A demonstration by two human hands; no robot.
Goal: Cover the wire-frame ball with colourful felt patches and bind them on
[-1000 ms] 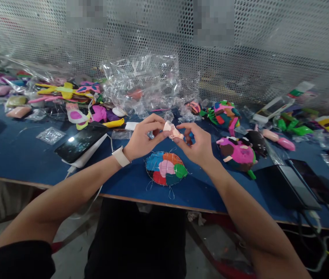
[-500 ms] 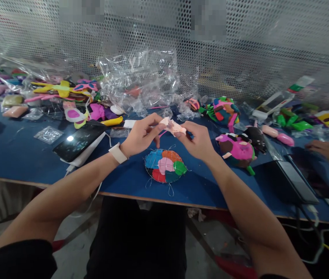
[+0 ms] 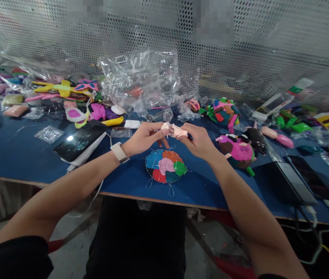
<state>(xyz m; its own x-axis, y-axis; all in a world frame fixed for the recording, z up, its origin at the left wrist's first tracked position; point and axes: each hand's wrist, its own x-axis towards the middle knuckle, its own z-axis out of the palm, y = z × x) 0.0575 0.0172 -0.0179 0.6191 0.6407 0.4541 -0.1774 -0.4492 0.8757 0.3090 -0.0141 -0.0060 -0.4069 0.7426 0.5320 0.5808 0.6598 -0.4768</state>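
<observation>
Both hands pinch one lump of pale peach modelling clay (image 3: 173, 130), held above the table between them. My left hand (image 3: 146, 137) grips its left end with thumb and forefinger, the other fingers hanging loose. At the right end, my right hand (image 3: 197, 140) has its fingers closed on the clay. Just below, on the blue table (image 3: 129, 182), lies an oval wire frame (image 3: 166, 166) filled with patches of blue, orange, green, red, teal and pink clay, with wire loops sticking out. A pink and brown clay figure (image 3: 238, 150) sits right of my right hand.
A phone (image 3: 80, 141) with a white cable lies at left, beside a yellow cutter (image 3: 113, 121). Crumpled clear plastic (image 3: 147, 77) and several clay pieces line the back, against a perforated metal panel (image 3: 164, 23). At right is a dark power bank (image 3: 288, 182) with cables.
The clay has come slightly lower and looks more bunched between my fingers. At the far right, another person's hand has drawn back toward the picture's edge, uncovering clay pieces there.
</observation>
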